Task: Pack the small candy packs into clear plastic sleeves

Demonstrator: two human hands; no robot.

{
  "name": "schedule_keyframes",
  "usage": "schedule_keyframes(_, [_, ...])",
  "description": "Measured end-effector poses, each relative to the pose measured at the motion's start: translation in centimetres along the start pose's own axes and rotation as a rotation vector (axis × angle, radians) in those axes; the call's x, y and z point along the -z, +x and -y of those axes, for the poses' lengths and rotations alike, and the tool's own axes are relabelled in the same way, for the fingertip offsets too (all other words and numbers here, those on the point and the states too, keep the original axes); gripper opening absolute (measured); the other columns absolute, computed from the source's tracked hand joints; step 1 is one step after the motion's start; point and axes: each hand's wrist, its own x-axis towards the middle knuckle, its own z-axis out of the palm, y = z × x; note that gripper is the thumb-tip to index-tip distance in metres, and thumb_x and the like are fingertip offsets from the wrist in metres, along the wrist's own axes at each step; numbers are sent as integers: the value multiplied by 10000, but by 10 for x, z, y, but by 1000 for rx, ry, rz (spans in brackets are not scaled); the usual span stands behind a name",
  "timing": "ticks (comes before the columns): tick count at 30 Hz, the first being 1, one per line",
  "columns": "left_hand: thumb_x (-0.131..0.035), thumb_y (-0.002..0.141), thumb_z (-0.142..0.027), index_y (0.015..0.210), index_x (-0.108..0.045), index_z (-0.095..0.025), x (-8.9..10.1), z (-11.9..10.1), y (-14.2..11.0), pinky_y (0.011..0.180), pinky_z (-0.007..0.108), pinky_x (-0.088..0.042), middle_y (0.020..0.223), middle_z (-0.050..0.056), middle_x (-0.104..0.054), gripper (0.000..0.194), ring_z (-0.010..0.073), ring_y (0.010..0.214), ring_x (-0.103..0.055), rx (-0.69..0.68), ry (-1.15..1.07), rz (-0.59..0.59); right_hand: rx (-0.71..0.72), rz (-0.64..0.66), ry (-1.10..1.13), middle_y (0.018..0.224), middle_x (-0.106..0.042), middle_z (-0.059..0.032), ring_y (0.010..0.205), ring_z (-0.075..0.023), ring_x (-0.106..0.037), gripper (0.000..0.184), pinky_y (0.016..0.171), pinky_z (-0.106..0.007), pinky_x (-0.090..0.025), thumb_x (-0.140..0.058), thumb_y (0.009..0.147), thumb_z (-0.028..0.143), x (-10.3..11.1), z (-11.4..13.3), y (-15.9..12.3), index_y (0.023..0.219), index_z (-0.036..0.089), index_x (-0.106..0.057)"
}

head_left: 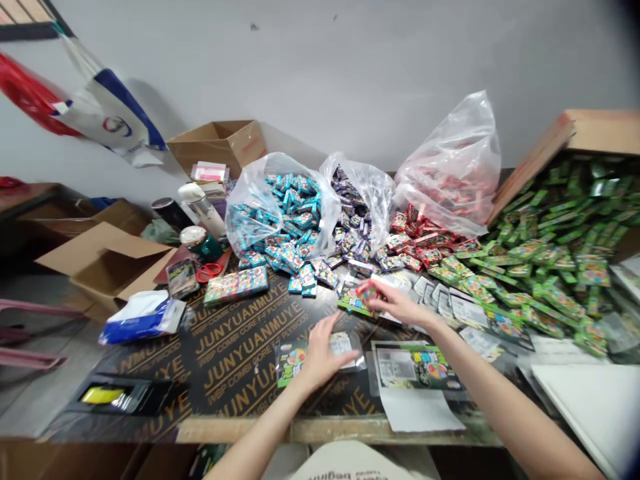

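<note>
My left hand [321, 353] is open, its fingers spread just above a clear plastic sleeve [353, 344] and a green printed card [293, 362] on the dark plywood table. Farther forward, my right hand [397, 303] pinches a small red packet [367, 291] between thumb and fingers. That packet is over a black and green printed card [350, 300], partly hidden by the hand. Small blue packets [303, 280] lie in a little group left of it. Below my right forearm is a larger printed sheet in clear plastic [415, 367], with white paper [420, 408] under it.
Plastic bags of blue packets [295, 200], purple packets [350, 207] and red packets [450, 193] line the back. Green packets [550, 267] spill from a carton [600, 130] at right. Left are scissors [209, 271], a jar [200, 243], a tissue pack [143, 317] and a carton [107, 267].
</note>
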Motion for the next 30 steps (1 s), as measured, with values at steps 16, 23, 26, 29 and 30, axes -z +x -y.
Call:
schedule_keyframes(16, [-773, 510, -266, 727, -575, -126, -16, -29, -8, 556, 247, -482, 631, 15, -641, 326, 135, 549, -613, 610, -1091, -20, 8, -481, -248, 1293, -397, -97, 1185, -306, -366, 774, 961, -484, -308, -645, 645, 326, -102, 61, -60, 1323, 253, -280])
schedule_keyframes(23, [-675, 644, -367, 944, -599, -144, -13, -42, -21, 658, 264, -486, 858, 63, -642, 381, 147, 718, -605, 364, -763, -144, 43, -462, -282, 1138, -477, -102, 1048, -295, -454, 705, 883, -440, -365, -621, 638, 294, -93, 59, -68, 1283, 240, -340])
schedule_keyframes(26, [-705, 590, -257, 1053, -591, -188, -13, -48, -23, 699, 261, -473, 979, 59, -617, 482, 163, 811, -580, 174, -448, -224, 103, -327, -414, 1145, -461, -105, 1062, -307, -445, 695, 879, -463, -344, -613, 638, 235, -91, 59, -70, 1287, 262, -365])
schedule_keyframes(29, [-668, 599, -200, 947, -633, -167, -18, -48, -23, 621, 234, -455, 819, 26, -623, 351, 146, 714, -567, 169, -414, -173, 209, -264, -389, 1223, -409, -109, 1132, -297, -409, 736, 900, -458, -339, -607, 663, 203, -94, 64, -72, 1326, 287, -298])
schedule_keyframes(30, [-660, 609, -205, 865, -642, -145, -19, -48, -22, 595, 226, -446, 732, 14, -610, 263, 136, 663, -560, 202, -471, -146, 245, -246, -349, 1260, -385, -107, 1161, -293, -390, 755, 916, -455, -336, -619, 670, 223, -95, 66, -73, 1336, 294, -271])
